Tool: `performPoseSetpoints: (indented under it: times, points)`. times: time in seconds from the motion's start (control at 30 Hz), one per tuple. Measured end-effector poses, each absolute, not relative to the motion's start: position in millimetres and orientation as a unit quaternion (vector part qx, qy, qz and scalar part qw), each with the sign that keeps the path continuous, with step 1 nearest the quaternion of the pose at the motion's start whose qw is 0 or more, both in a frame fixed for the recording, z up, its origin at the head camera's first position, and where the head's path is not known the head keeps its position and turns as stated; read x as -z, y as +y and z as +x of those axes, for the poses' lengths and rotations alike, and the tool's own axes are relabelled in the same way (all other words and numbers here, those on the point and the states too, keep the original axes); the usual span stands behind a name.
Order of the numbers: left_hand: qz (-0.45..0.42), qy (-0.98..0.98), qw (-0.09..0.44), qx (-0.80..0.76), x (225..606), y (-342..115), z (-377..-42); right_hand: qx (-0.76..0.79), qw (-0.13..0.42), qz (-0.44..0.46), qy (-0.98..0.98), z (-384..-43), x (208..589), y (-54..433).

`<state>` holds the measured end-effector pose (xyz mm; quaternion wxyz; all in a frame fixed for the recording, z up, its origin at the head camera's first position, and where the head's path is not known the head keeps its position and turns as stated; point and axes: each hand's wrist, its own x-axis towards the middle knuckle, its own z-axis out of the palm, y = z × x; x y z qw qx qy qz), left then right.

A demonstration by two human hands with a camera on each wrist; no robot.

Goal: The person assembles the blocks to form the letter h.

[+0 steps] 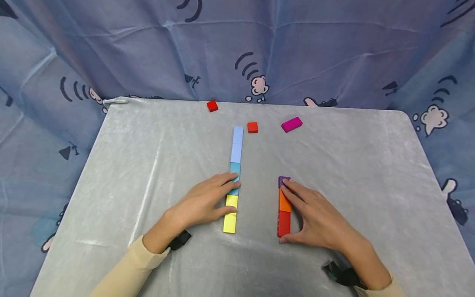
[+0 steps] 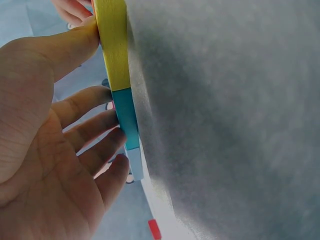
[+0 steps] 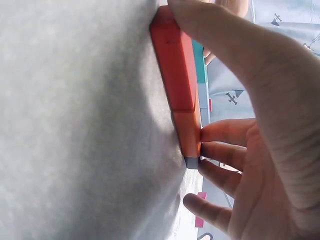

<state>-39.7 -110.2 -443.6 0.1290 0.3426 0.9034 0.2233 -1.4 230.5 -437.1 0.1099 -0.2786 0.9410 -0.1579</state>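
My left hand [image 1: 204, 200] lies beside a long row of blocks with its fingers straight. Its fingertips touch the teal blocks [image 1: 235, 167] and its thumb rests on the yellow blocks [image 1: 230, 223]. Light blue blocks [image 1: 236, 150] form the far end of that row. To the right, my right hand [image 1: 320, 216] spans a shorter row end to end. Its thumb presses the near end of the red block [image 3: 175, 70], and its fingers reach along the orange block [image 1: 284, 201] to the purple block [image 1: 281, 181] at the far end.
Near the back edge of the grey-covered table [image 1: 122, 177] lies a small red block [image 1: 212, 106]. Another small red-orange block [image 1: 252, 127] sits right of the light blue end, and a magenta block [image 1: 292, 124] lies farther right. A patterned blue curtain [image 1: 315, 53] hangs behind.
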Motion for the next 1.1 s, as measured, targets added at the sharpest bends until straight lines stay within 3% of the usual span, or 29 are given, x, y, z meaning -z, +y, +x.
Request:
performPoseSetpoints:
  times: [1.1]
  points:
    - [0.341,0.903,0.13,-0.226,441.9,-110.6,-39.6,0.169,0.099,-0.284,0.939,-0.5,436.7,230.2]
